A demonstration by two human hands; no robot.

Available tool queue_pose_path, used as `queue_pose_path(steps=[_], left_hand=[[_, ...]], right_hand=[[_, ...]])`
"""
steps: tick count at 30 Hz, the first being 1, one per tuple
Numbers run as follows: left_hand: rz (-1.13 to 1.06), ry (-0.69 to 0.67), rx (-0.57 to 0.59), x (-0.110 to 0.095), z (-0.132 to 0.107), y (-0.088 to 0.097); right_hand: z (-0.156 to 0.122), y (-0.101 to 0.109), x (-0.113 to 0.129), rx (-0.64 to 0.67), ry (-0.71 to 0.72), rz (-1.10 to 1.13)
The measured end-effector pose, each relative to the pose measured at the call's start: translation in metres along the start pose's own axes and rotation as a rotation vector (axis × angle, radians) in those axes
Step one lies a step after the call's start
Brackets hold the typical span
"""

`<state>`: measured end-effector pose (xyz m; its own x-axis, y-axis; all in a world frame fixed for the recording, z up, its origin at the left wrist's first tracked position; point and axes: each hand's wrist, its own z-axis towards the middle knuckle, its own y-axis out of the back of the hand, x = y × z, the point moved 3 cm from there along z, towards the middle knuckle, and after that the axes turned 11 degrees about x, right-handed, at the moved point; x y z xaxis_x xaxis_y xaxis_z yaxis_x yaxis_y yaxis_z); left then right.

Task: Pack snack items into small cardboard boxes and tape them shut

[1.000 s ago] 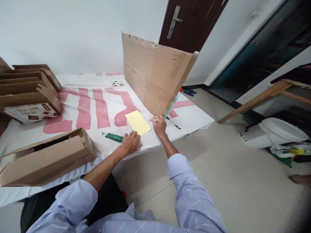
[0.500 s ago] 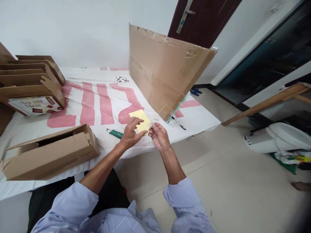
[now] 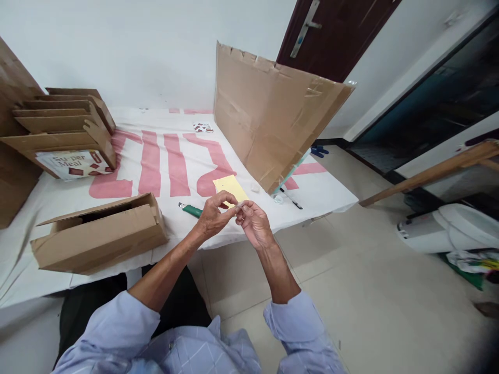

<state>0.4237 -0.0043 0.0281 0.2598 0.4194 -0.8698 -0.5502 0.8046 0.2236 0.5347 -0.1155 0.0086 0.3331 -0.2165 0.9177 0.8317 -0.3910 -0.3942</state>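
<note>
A: Quick, what changed?
B: Hands met. A second ago the right hand was down by the foot of the cardboard sheet, the left hand at the yellow paper. Now both are raised, fingertips together.
A: Fingers?
B: Right: pinched on a small pale piece. Left: thumb and forefinger curved in to it; can't tell if they grip.
A: Where's the piece?
B: At the fingertips, just in front of the paper's near end in view, over the bench. Too small to identify.
A: Meaning?
B: My read: it's now two-handed fingertip work, and the paper lies unheld.
A: Nearby?
B: Green cutter beside the left hand, on the bench; black pen beyond the right, near the sheet's lower corner.
</note>
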Motion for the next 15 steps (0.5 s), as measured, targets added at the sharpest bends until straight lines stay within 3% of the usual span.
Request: queue_pose_path(steps=[5,9,15], left_hand=[[-0.058,0.081,0.037,0.0,-0.004,0.007],[-0.009,0.07,0.128,-0.002,-0.012,0.011],[0.06,0.123,0.223,0.007,-0.03,0.011]], right_hand=[[-0.004,0.003,0.014,-0.021,0.126,-0.238],[-0.009,-0.001,0.022,0.082,0.173,-0.487],[-0.024,-0.009,0.015,0.188,0.159,-0.657]])
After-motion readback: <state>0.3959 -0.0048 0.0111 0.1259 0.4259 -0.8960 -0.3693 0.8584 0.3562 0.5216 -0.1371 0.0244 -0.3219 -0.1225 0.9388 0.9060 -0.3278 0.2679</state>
